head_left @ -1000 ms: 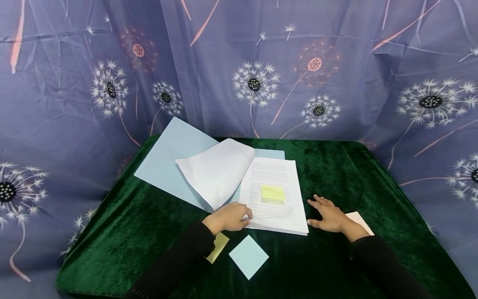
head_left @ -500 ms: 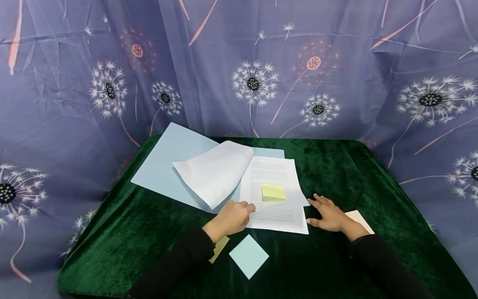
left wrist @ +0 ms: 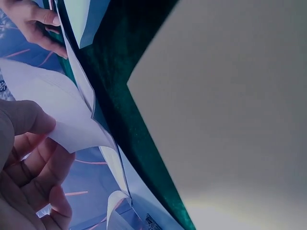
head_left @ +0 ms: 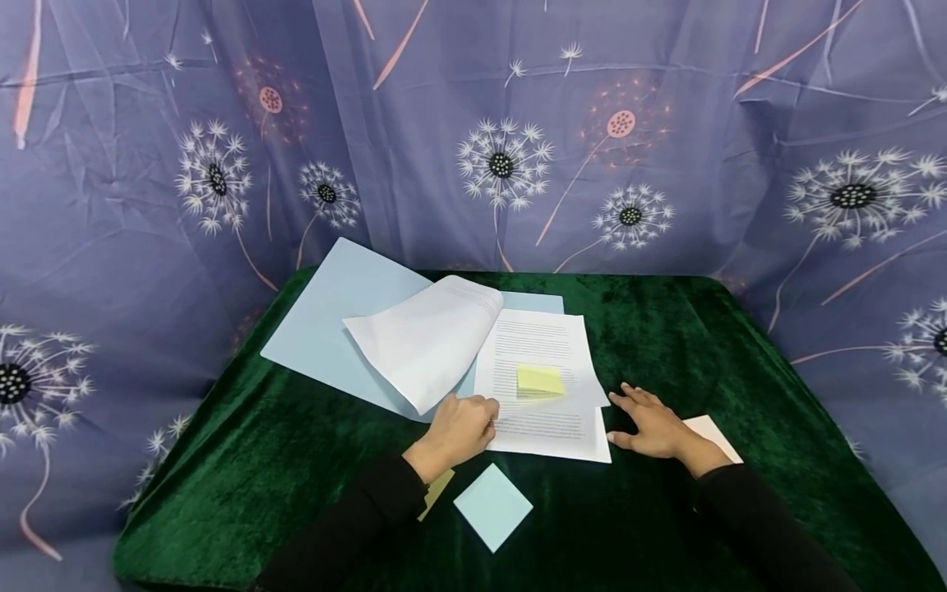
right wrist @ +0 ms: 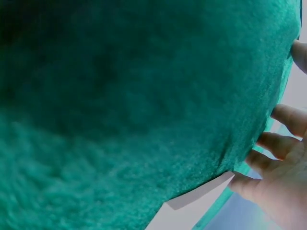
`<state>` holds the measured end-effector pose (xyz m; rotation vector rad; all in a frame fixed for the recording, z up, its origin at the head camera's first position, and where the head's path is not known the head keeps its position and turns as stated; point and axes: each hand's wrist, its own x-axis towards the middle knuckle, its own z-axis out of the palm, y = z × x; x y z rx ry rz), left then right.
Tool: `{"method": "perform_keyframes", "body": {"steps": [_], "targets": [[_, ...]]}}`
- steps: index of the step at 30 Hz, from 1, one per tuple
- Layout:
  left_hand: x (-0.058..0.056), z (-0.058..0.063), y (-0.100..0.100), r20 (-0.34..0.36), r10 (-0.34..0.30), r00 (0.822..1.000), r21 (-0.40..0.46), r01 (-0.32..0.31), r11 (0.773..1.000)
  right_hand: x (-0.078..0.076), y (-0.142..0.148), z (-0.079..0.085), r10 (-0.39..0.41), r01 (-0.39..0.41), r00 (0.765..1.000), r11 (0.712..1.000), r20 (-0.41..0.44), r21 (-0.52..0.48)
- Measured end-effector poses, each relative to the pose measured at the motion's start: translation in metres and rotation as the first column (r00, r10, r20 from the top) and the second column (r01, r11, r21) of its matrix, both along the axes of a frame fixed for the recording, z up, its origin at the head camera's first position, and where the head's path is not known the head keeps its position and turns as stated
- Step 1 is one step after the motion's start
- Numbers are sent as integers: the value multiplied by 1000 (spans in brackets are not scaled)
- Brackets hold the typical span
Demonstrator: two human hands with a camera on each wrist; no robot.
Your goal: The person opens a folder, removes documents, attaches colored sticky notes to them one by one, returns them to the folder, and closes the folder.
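Note:
My left hand (head_left: 460, 429) pinches the lower left corner of a printed page (head_left: 540, 333), thumb against fingers (left wrist: 50, 160) in the left wrist view. That page is raised from the printed sheet (head_left: 601, 440) beneath, which shows along the bottom right. A yellow sticky note (head_left: 539, 381) is on the raised page. To the left, turned-over pages (head_left: 422, 345) curl across a light blue folder (head_left: 333, 304). My right hand (head_left: 651, 423) rests on the green cloth with fingers spread, thumb close to the papers' right edge, holding nothing.
In front of the papers lies a light blue sticky-note pad (head_left: 492, 508). A yellow pad (head_left: 436, 495) is partly covered by the left sleeve. Another pale pad (head_left: 712, 438) sits partly behind my right wrist. Dandelion-patterned curtains (head_left: 414, 164) surround the green-covered table (head_left: 244, 460).
My left hand has risen slightly, lifting the page's corner, so the sheet beneath now shows at the lower right. The blue folder has shifted a little. My right hand has stayed put.

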<state>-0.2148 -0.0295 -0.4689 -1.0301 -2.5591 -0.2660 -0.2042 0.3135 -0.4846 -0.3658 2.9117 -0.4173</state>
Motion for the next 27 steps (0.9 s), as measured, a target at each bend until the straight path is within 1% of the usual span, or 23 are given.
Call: {"method": "perform_keyframes", "body": {"steps": [10, 15, 19, 23, 27], "targets": [[2, 0, -1, 42, 28, 999, 69, -31, 997, 0, 0, -1, 3, -3, 1000, 1000, -10, -12], [6, 1, -2, 70, 58, 996, 148, -68, 987, 1, 2, -2, 7, -7, 1000, 1000, -12, -26], [8, 2, -5, 106, 88, 991, 247, -112, 963, 1, 2, -1, 13, -13, 1000, 999, -11, -35], [8, 4, -9, 133, 112, 985, 347, -152, 925, 1, 2, -1, 10, -11, 1000, 999, -6, -33], [7, 8, -15, 148, 128, 981, 420, -180, 890, 1, 2, -1, 6, -6, 1000, 999, -3, -32]]}}
